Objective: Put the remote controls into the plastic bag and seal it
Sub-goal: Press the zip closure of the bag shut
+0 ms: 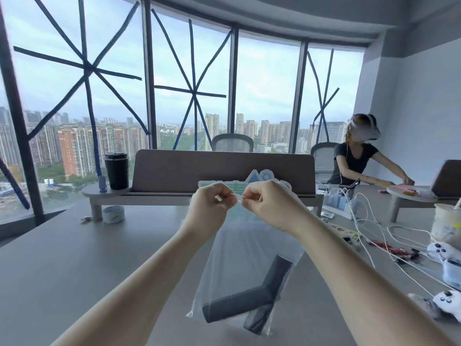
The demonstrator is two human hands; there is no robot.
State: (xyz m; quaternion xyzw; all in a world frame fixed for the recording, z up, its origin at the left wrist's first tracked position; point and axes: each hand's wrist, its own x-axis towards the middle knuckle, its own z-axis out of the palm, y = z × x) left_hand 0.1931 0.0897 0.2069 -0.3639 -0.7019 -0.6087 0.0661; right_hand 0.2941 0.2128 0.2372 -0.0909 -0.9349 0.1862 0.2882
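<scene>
Remote controls (252, 299) are already inside the clear plastic bag (239, 255), which hangs from both hands above the grey table (87, 258). I see at least two dark remotes, crossed over each other at the bottom of the bag; a third one may lie under them, but I cannot tell for sure.

Left hand (212, 204) pinches the top edge of the bag between thumb and fingers, with the other fingers curled in. Right hand (267, 203) does the same just beside it. Between the two pinches runs a thin red line, the zip strip (237, 196) of the bag.

So I judge the first part of the task as done, and the sealing is in progress. If the strip is already pressed closed along its whole length, the picture does not show; the hands cover most of it.

About writing: the bag carries no print that I can see. Behind the hands stands a white sign (262, 177) with blue and green shapes, but its text is hidden. The black tumbler (116, 171) and the tape roll (113, 214) show no readable label.
</scene>
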